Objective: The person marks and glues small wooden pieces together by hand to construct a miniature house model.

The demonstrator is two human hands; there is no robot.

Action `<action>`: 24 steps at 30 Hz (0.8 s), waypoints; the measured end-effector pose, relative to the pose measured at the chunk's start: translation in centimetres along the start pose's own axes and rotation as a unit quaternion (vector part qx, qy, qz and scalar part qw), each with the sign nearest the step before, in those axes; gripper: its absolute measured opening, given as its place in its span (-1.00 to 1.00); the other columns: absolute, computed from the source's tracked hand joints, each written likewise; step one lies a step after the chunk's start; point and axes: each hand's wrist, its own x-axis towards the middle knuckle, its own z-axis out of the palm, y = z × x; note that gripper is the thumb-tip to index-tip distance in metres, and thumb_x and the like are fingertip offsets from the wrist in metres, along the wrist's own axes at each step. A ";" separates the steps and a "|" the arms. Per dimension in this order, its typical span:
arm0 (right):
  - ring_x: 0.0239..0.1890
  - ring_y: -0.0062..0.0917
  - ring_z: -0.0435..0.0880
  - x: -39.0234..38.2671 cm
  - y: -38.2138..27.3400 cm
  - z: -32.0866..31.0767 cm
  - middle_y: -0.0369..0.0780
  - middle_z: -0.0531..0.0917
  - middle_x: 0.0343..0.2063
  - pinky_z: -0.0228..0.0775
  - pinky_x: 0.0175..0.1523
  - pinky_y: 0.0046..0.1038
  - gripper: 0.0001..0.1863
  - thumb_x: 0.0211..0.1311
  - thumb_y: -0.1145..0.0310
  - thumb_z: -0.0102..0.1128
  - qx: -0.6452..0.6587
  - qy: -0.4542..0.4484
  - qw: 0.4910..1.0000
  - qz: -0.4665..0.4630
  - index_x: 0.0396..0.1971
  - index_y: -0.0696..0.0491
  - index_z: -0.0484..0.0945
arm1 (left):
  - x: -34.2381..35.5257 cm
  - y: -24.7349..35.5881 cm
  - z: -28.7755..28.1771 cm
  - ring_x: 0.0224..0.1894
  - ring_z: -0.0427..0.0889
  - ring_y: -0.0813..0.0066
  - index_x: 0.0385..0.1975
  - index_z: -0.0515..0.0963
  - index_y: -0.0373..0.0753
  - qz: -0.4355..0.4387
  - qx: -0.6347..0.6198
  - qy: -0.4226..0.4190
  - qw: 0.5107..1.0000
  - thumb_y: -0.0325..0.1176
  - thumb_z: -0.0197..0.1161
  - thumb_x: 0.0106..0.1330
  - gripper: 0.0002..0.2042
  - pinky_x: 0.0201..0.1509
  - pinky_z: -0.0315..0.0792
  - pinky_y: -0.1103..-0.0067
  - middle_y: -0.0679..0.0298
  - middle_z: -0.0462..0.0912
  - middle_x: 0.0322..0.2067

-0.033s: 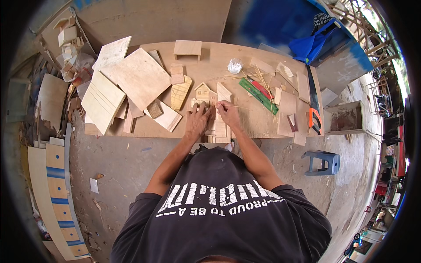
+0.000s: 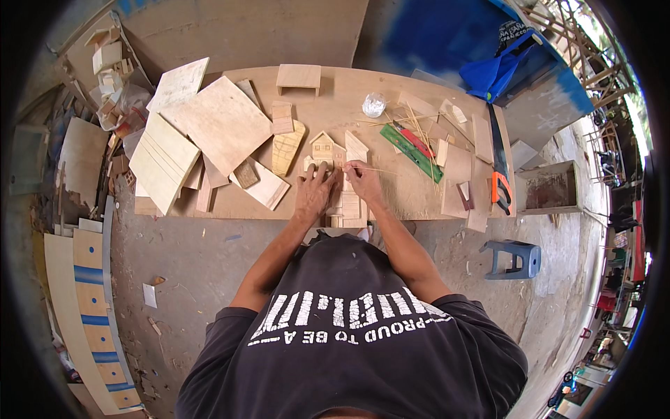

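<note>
A small wooden model house (image 2: 322, 147), with a peaked roof and little windows, lies at the table's near edge in front of me. My left hand (image 2: 315, 188) is over its left part, the fingers bent down onto it and holding it. Pinched between the fingertips of my right hand (image 2: 364, 183) is a thin wooden stick (image 2: 382, 170), which sticks out to the right. Both hands are close together over the model. The stick's inner end is hidden by my fingers. Beyond the right hand rises a slanted-top wooden piece (image 2: 356, 146) of the model.
Stacked plywood sheets (image 2: 220, 126) cover the table's left side. To the right lie a green strip (image 2: 412, 153), a red cutter (image 2: 413, 140), several thin sticks and a handsaw (image 2: 500, 188) with an orange handle. A blue stool (image 2: 513, 260) stands on the floor.
</note>
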 end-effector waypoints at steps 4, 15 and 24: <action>-0.49 -0.69 0.63 0.0 -0.1 0.0 -0.25 0.68 -0.49 0.51 -0.36 -0.59 -0.79 0.39 0.39 0.18 -0.002 -0.002 1.000 0.011 -0.23 0.26 0.63 | 0.1 0.0 -0.1 0.20 0.31 0.13 0.26 0.45 0.06 0.000 0.003 0.000 1.000 -0.12 0.17 0.38 -0.56 -0.01 0.39 0.10 0.23 0.35 0.18; -0.50 -0.68 0.63 0.1 0.2 0.1 -0.25 0.68 -0.48 0.51 -0.37 -0.59 -0.78 0.38 0.37 0.19 0.008 -0.001 1.000 0.016 -0.23 0.25 0.63 | 0.0 0.0 0.0 0.20 0.31 0.17 0.21 0.47 0.03 0.001 0.004 0.001 1.000 -0.13 0.17 0.37 -0.59 -0.01 0.38 0.10 0.25 0.36 0.20; -0.48 -0.68 0.64 0.0 -0.3 0.0 -0.27 0.68 -0.48 0.51 -0.34 -0.60 -0.82 0.37 0.43 0.17 0.015 0.001 1.000 0.016 -0.23 0.25 0.63 | 0.0 0.0 0.0 0.20 0.32 0.16 0.26 0.43 0.04 0.001 0.008 -0.008 1.000 -0.13 0.15 0.39 -0.56 -0.01 0.39 0.10 0.24 0.36 0.21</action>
